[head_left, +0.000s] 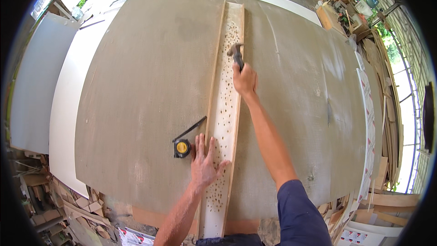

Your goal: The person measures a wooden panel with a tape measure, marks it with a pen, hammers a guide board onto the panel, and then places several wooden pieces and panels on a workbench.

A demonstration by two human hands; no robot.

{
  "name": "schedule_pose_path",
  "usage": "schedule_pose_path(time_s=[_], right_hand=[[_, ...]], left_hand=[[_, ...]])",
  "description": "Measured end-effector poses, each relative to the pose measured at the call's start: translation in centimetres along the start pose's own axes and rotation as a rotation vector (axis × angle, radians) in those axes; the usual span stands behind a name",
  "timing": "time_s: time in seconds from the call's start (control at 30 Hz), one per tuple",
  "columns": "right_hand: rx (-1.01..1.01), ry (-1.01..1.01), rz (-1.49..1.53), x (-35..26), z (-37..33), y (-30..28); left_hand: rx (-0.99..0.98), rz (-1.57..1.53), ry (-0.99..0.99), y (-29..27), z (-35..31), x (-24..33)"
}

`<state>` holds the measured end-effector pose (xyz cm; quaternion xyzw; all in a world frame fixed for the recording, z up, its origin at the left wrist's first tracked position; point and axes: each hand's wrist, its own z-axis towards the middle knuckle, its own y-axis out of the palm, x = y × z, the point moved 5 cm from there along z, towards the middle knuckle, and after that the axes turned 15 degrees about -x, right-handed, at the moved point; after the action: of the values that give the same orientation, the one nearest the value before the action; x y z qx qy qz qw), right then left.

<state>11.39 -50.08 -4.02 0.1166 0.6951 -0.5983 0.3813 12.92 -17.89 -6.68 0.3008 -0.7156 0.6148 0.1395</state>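
A long, narrow white board [226, 105] with raised wooden edges lies lengthwise down the middle of a big worktable [145, 64]. Many small brown spots or holes dot its face. My right hand [246, 80] is closed around the handle of a claw hammer [236, 53], whose head is over the board's far part. Flat across the board's near part and its left edge rests my left hand [205, 163], fingers spread, holding nothing. Just left of those fingers sit a black and yellow tape measure [181, 148] and a thin dark stick-like piece [191, 128].
White sheets [68, 109] lean or lie along the table's left side. Wood offcuts [86, 207] are heaped below at the near left. Stacked planks [387, 105] stand along the right, and cluttered boxes [334, 13] fill the far right. More scraps lie beyond the far edge.
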Motion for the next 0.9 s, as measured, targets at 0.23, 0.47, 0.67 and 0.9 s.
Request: schedule_pose_path(time_s=[0.23,0.47,0.67,0.9], right_hand=[[-0.009,0.076,-0.13,-0.8,13.8,3.0],[-0.067,0.134,-0.17,-1.2,17.5,2.7],[0.287,-0.005,-0.09,-3.4,15.4,1.0],[0.074,-0.042,-0.392,-3.3,18.7,2.2]], left_hand=[[-0.042,-0.047,-0.01,0.1,0.1,-0.3],[-0.057,-0.079,-0.012,-0.3,0.4,-0.4],[-0.056,-0.103,-0.014,-0.3,0.6,-0.6],[-0.052,-0.084,-0.008,-0.4,0.4,-0.2]])
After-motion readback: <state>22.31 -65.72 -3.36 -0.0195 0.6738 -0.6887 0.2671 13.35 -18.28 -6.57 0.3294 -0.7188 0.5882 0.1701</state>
